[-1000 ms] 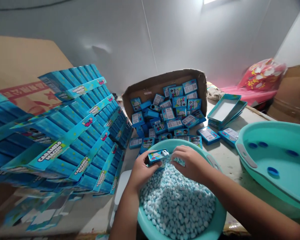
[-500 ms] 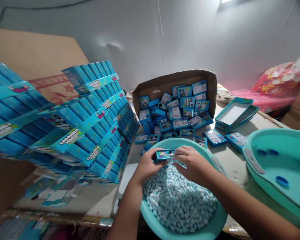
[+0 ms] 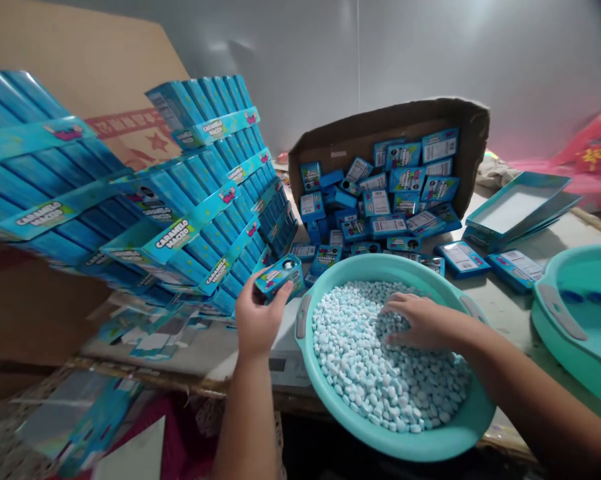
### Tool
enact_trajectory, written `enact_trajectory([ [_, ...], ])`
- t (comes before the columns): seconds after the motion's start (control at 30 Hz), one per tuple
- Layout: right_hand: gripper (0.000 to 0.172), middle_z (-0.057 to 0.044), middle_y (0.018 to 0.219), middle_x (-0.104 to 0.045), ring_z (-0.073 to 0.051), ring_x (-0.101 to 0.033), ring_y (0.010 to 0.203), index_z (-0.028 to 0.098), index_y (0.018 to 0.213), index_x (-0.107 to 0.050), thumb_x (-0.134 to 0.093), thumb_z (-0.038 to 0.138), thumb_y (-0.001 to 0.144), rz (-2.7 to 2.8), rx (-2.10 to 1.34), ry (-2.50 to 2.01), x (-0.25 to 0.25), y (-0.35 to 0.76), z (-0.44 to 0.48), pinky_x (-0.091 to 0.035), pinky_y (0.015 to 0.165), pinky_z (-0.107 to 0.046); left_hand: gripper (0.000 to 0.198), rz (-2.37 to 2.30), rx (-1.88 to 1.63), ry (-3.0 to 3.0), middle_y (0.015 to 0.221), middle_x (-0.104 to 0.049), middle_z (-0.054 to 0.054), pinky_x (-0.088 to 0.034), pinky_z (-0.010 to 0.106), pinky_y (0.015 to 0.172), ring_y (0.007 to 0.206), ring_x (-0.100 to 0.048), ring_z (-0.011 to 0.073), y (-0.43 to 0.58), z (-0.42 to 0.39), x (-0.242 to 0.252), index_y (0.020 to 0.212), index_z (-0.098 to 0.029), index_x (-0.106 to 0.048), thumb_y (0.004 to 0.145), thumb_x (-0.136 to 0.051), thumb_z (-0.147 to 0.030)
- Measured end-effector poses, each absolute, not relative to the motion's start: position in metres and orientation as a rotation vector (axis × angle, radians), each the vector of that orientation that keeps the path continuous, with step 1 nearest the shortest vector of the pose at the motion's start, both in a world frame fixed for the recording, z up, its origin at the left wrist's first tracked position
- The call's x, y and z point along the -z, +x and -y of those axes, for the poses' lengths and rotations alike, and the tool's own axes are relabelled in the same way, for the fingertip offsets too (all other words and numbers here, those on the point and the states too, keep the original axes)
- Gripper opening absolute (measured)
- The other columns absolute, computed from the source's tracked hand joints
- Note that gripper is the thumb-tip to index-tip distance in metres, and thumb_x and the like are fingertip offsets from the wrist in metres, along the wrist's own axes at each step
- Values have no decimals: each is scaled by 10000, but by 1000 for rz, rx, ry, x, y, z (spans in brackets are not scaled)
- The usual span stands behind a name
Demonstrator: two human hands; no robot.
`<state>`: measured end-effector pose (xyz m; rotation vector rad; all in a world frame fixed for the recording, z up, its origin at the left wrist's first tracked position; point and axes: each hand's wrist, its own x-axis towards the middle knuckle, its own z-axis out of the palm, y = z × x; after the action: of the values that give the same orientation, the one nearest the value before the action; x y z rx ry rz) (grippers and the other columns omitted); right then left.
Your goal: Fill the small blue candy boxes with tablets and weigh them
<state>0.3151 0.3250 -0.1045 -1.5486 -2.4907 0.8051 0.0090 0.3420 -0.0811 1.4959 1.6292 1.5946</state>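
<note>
My left hand grips a small blue candy box to the left of a teal basin, over a white scale. A dark round opening shows on the box's upper side. Inside the basin lie many pale blue and white candies. My right hand rests on them with its fingers spread and partly sunk among the candies; whether any are held is hidden.
Stacked display trays of blue boxes stand at the left. Behind the basin, a cardboard carton holds loose boxes. Open trays and a second teal basin with blue caps are at the right.
My left hand has carried the box left, away from above the basin. My right hand has left the box and moved down into the candies. The view has shifted.
</note>
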Motion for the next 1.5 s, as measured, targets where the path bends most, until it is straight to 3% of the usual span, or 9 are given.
enact_trajectory([
  [0.33,531,-94,1234,-620,-334,-619,1077,235,1180,-671,-724,539,748,2650,-877,-1508,98,310,-327,-465,988,-497,602,-1642,-1213,1360,1171,-693,146,-512,471,1003,1101,-668,289,-44,-330,148,1228,-164,-575,755,-762,-486],
  [0.43,481,-99,1220,-638,-315,-616,1098,218,1151,-675,-704,521,779,2609,-978,-1509,99,309,-328,-472,980,-462,687,-1582,-1308,1278,1286,-650,174,-496,451,1040,1196,-636,290,-55,-320,151,1301,-168,-540,753,-758,-518],
  [0.5,439,-99,1197,-659,-311,-611,1107,215,1116,-690,-703,506,788,2603,-999,-1490,99,310,-329,-467,977,-446,635,-1569,-1435,1211,1309,-645,182,-481,441,1063,1229,-621,283,-65,-309,154,1280,-160,-562,794,-713,-540],
  [0.7,247,-83,1042,-730,-281,-651,958,211,1010,-733,-652,345,819,2539,-968,-1558,97,315,-333,-480,849,-400,396,-2020,-1381,1393,1013,-769,119,-573,341,842,937,-730,236,-94,-263,185,1033,-154,-700,900,-575,-505],
  [0.93,265,-94,1023,-729,-240,-652,830,182,1018,-743,-578,330,873,2471,-939,-1572,90,312,-333,-486,757,-368,221,-2226,-1362,1641,761,-738,83,-535,337,777,757,-690,227,-103,-240,217,741,-185,-706,818,-640,-381],
  [1.13,319,-81,1072,-743,-249,-680,897,203,1055,-727,-544,415,902,2335,-942,-1588,93,315,-337,-520,802,-374,229,-2141,-1490,1767,1021,-727,99,-544,354,906,946,-688,213,-69,-260,189,1024,-177,-681,875,-635,-345],
  [1.3,263,-69,1042,-740,-244,-676,907,220,999,-713,-560,404,890,2354,-910,-1522,99,319,-339,-528,812,-378,759,-2018,-1273,1601,1358,-596,163,-522,435,1019,1245,-593,284,-42,-297,159,1464,-205,-427,807,-738,-425],
  [1.37,269,-69,1063,-724,-235,-665,885,225,1008,-705,-576,426,885,2370,-887,-1506,101,319,-339,-529,795,-378,755,-2032,-1182,1545,1293,-644,161,-529,465,1002,1201,-623,309,-38,-310,155,1446,-205,-460,792,-746,-452],
  [1.5,346,-80,1169,-673,-243,-645,942,236,1094,-682,-597,499,885,2363,-953,-1526,101,319,-340,-532,815,-383,489,-2100,-1253,1660,1183,-704,153,-522,476,994,1134,-659,330,-38,-318,149,1227,-182,-639,808,-723,-422],
])
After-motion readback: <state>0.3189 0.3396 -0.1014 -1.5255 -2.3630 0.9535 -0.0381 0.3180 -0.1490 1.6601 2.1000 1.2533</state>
